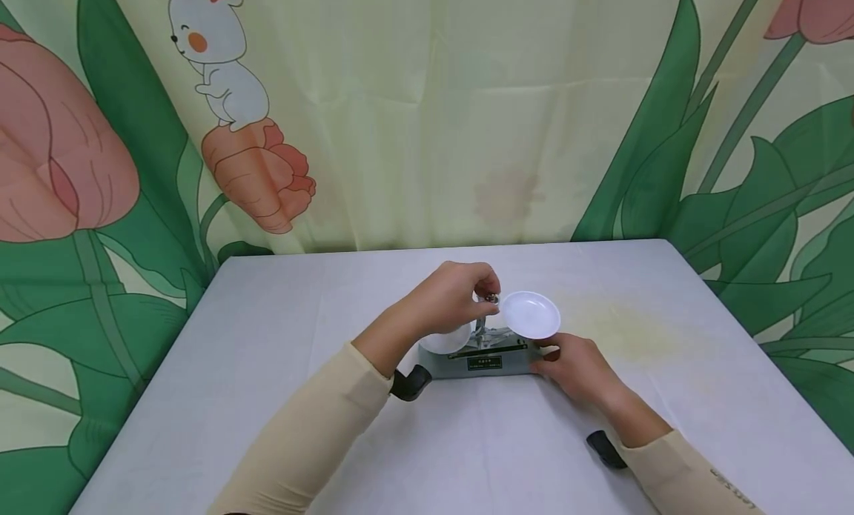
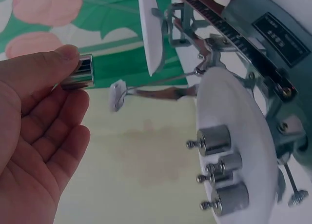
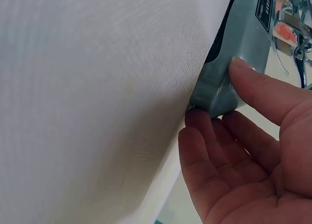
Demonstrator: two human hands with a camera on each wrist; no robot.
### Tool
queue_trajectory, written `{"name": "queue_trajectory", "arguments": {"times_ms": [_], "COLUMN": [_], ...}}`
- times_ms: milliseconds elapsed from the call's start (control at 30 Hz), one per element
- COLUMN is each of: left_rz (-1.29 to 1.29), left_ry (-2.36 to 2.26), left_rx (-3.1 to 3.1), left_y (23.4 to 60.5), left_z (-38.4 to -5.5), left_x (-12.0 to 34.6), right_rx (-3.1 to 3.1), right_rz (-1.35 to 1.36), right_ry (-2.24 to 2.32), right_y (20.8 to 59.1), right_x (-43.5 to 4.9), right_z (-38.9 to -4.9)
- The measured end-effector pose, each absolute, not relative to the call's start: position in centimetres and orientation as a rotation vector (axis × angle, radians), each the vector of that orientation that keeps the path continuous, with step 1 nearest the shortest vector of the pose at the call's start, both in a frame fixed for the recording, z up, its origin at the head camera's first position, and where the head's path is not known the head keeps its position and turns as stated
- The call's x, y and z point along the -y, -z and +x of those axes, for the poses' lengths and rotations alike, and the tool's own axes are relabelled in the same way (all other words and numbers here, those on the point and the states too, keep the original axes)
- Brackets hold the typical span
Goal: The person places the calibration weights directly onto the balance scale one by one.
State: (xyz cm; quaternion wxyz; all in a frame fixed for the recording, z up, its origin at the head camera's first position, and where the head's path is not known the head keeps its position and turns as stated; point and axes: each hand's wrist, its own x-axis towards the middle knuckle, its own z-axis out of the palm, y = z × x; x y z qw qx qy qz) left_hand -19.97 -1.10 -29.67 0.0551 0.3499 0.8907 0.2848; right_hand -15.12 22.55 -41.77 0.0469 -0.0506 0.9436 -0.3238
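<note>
A balance scale with a grey-green base (image 1: 510, 364) stands on the table. My left hand (image 1: 460, 296) is raised above it, pinching a shiny metal weight (image 2: 82, 72) between thumb and forefinger. Several knobbed metal weights (image 2: 214, 140) rest on the left pan (image 2: 229, 97); in the head view this white pan (image 1: 445, 342) is partly behind my left hand. The right pan (image 1: 531, 315) is tilted and shows its bare white surface. My right hand (image 1: 577, 363) grips the right end of the base, thumb on the front face and fingertips at its lower edge (image 3: 214, 99).
White cloth covers the table (image 1: 320, 441). Behind it hangs a printed curtain (image 1: 400, 130) with a rabbit, a carrot and tulips. A black wrist strap piece (image 1: 410, 383) sits at the left cuff, another black piece (image 1: 606, 450) by the right cuff.
</note>
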Motion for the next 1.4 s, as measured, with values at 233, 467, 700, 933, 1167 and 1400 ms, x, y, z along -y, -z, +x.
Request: {"name": "queue_trajectory", "arguments": {"times_ms": [233,467,700,933,1167,1400], "left_rz": [1.087,1.105,1.160,1.175,1.115,1.085], "left_ry": [-0.838,-0.708,-0.541,-0.422,-0.349,-0.342], "left_rx": [-2.669,-2.662,-2.693,-2.715,-2.730,-2.733], "left_y": [29.6,29.9,30.5,30.8,30.7,31.0], "left_z": [-20.8,-21.1,-21.4,-21.5,-21.5,-21.8], "left_x": [-1.6,-3.5,-5.4,-6.6,-6.9,-6.8], "right_rx": [-2.889,-2.891,-2.889,-2.884,-2.874,-2.879], "right_rz": [-0.194,-0.213,-0.230,-0.218,-0.200,-0.211], "right_ry": [0.991,1.001,1.009,0.991,0.993,0.994], "right_y": [41.7,41.8,41.6,41.6,41.6,41.6], "right_x": [-22.8,-22.9,-23.1,-23.1,-23.1,-23.1], "right_z": [-15.1,-15.2,-15.1,-15.2,-15.2,-15.2]}}
